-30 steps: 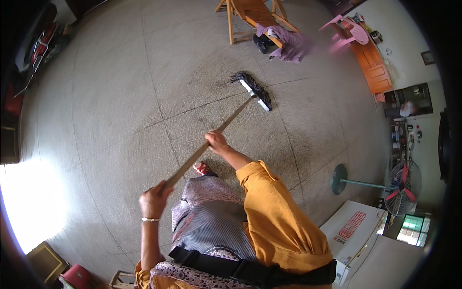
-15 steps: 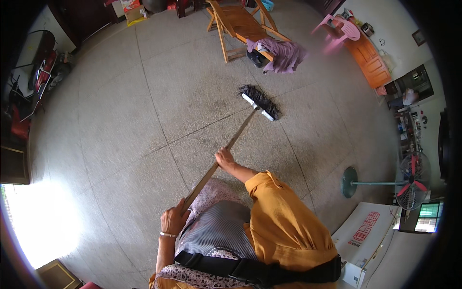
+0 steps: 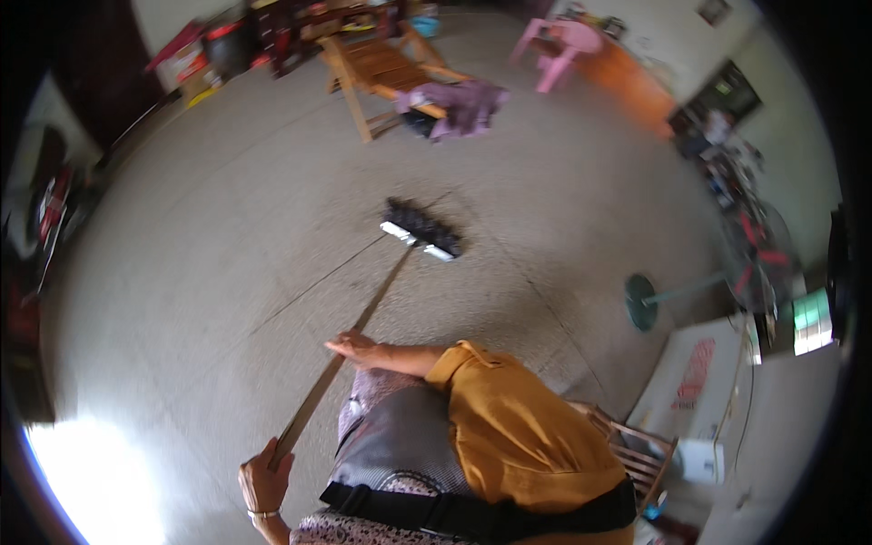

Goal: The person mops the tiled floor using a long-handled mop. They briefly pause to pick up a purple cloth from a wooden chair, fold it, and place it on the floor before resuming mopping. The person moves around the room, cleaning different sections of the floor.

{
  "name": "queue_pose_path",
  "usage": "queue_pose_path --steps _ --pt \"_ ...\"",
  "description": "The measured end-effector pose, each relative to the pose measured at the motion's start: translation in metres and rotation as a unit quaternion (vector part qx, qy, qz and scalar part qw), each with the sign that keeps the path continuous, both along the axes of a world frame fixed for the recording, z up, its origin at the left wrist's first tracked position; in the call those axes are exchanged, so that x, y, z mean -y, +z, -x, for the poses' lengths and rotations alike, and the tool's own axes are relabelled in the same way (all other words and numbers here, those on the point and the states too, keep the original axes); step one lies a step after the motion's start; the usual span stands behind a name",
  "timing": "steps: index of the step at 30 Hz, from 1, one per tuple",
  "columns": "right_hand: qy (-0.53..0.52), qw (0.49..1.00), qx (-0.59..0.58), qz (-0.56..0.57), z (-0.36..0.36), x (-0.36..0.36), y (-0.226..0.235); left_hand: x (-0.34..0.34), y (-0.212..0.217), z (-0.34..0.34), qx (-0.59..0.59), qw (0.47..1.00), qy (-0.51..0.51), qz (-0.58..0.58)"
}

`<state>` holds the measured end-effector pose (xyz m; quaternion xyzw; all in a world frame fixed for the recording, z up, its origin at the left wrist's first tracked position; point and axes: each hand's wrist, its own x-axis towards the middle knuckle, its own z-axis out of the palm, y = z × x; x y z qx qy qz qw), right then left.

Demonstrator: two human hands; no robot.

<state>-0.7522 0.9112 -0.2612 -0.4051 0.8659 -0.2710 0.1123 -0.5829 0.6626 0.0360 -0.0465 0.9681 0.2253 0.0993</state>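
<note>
Swinging leftward over the last half-second, the mop (image 3: 385, 289) is now slanting farther to the person's left, and the left hand (image 3: 265, 486) is standing farther out from the lap (image 3: 400, 436). Taking the wooden lounger (image 3: 377, 68) as landmark, the mop head (image 3: 422, 229) is lying on the floor on its near side, well apart from it, its dark strands blurring together. Both hands are wrapping round the handle: the left is covering its upper end, hiding the tip, while the right hand (image 3: 357, 349) is gripping lower down, some fingers passing out of sight beneath. A purple cloth (image 3: 463, 104) is draping over the lounger's end, partly hiding a dark object (image 3: 418, 123) whose kind is staying unclear. Right of the lounger and nearer the person, a fan (image 3: 763, 259) is smearing with motion blur. Nearer still on that side, a mustard sleeve (image 3: 522, 418) is cutting off part of a slatted stool (image 3: 636, 454). Left of the lounger and nearer, glare is washing out the floor.
</note>
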Motion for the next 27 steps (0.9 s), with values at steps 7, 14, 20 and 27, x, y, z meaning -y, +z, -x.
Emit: queue_pose_path --steps 7,14,20,27 --pt "-0.314 0.917 0.245 -0.020 0.019 -0.094 0.096 -0.013 -0.018 0.012 -0.237 0.959 0.067 -0.141" --pt "-0.583 0.800 0.122 0.070 0.075 -0.228 0.089 -0.033 0.004 0.033 -0.278 0.930 0.020 -0.240" --pt "-0.595 0.798 0.051 0.076 0.127 -0.244 0.186 -0.040 0.016 0.030 -0.286 0.926 0.020 -0.247" --pt "-0.568 0.821 -0.037 0.047 0.177 -0.255 0.203 -0.044 0.013 0.021 -0.257 0.935 0.033 -0.243"
